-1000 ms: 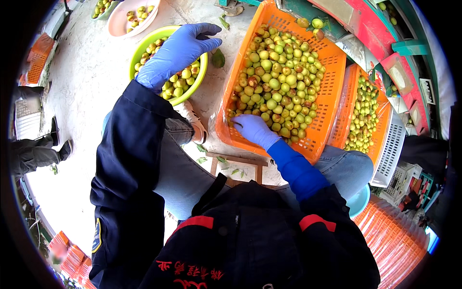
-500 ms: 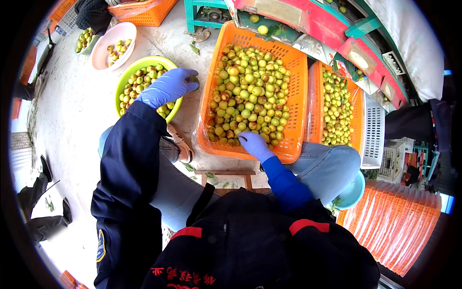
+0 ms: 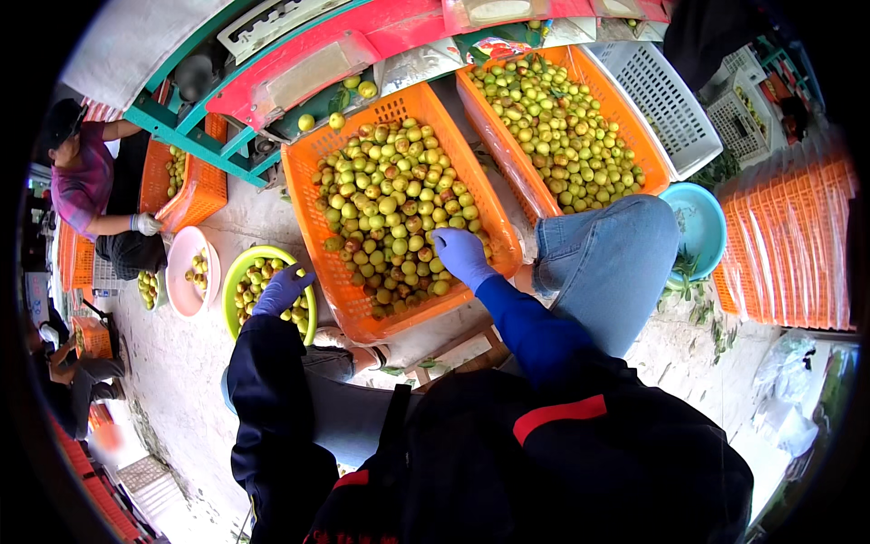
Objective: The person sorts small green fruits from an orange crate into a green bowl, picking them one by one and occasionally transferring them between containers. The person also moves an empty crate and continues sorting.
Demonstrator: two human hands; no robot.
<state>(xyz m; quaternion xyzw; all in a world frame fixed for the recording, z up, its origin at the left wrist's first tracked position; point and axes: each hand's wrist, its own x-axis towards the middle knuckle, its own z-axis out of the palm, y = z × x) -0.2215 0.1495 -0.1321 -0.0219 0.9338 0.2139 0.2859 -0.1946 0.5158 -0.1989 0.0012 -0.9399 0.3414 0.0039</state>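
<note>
My gloved left hand [image 3: 283,288] is over the yellow-green basin [image 3: 234,313] of yellow-green and brown fruit, fingers curled near its right rim; what they hold is too small to make out. My gloved right hand [image 3: 458,254] is in the right part of the large orange crate [image 3: 352,326], fingers curled on the heaped fruit [image 3: 390,181]; their tips and whatever they hold are partly hidden. A pink basin [image 3: 188,281] with a few fruits sits left of the yellow-green basin.
Another fruit-filled orange crate [image 3: 535,201], a white crate [image 3: 680,118], a blue basin [image 3: 693,218] and stacked orange crates [image 3: 784,236] stand right. A red and teal metal structure [image 3: 326,63] runs behind. A co-worker [image 3: 82,181] is at left beside an orange crate [image 3: 204,190].
My view has swung, so the crates appear rotated and the co-worker shows at left. My left hand has lowered toward the basin's right rim; my right hand sits farther right in the crate.
</note>
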